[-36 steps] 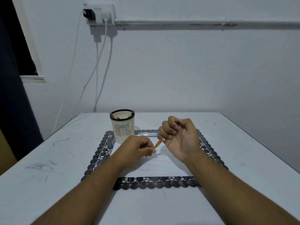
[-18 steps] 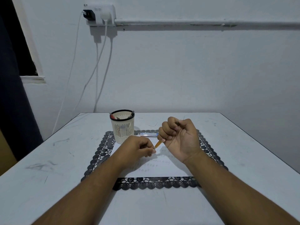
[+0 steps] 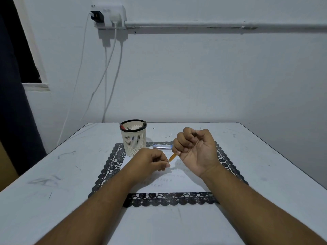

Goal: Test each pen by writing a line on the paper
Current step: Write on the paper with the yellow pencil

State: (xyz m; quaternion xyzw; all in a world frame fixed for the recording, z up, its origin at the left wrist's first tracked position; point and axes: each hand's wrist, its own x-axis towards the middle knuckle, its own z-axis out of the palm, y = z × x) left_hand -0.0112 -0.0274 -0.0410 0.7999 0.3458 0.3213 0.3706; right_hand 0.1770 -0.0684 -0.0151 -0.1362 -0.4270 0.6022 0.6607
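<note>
A white table [image 3: 53, 174] carries a black lace mat [image 3: 113, 167], and on the mat lies the paper [image 3: 184, 184] with faint marks. At the mat's far left stands a slatted cup [image 3: 133, 141] of pens. The right hand [image 3: 194, 147] clenches an orange pen [image 3: 172, 157]; the left hand [image 3: 150, 161] pinches its lower tip, perhaps a cap.

Both forearms come in from the bottom corners and converge at frame centre. Left hand [image 3: 150, 160], centre-left, knuckles up, fingers curled, thumb & index pinched at its right edge. Right hand [image 3: 195, 150], centre-right & a bit higher, palm toward camera, fist curled tight.
</note>
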